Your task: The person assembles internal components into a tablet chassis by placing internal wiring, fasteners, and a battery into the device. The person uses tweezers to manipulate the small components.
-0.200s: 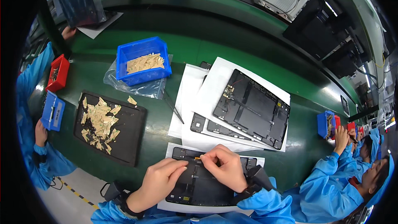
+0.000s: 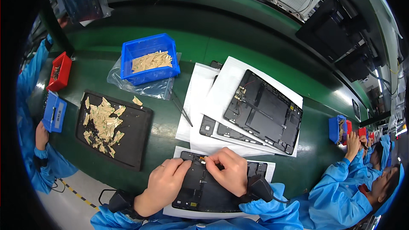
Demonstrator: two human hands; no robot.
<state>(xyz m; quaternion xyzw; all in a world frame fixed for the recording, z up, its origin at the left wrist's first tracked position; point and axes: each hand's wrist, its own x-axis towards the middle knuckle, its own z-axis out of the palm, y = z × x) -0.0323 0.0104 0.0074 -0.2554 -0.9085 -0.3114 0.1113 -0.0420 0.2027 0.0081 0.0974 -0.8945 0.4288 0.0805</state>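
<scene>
A black tablet housing (image 2: pixel 204 194) lies inner side up on a white foam sheet (image 2: pixel 271 171) before me. Over its left part, my left hand (image 2: pixel 164 184) has thumb and index finger pressed together; anything between them is too small to make out. My right hand (image 2: pixel 228 172) comes down near the upper edge, its thumb and forefinger pinched at a small orange strip (image 2: pixel 202 159) with a whitish end. The fingertips partly cover that strip. Both palms hide portions of the housing.
Stacked housings (image 2: pixel 266 113) with foam sheets sit beyond my hands, tweezers (image 2: pixel 182 110) beside them. A blue bin (image 2: pixel 149 76) of tan strips rests on a plastic bag. A black tray (image 2: pixel 132 153) holds scattered tan pieces. Co-workers (image 2: pixel 341 191) sit right; another person's hand (image 2: pixel 41 136) is left.
The view has shifted slightly, moving the bench things a little to the right. Both hands stay over the housing; the orange strip at my right fingertips sits slightly closer to the housing's upper edge.
</scene>
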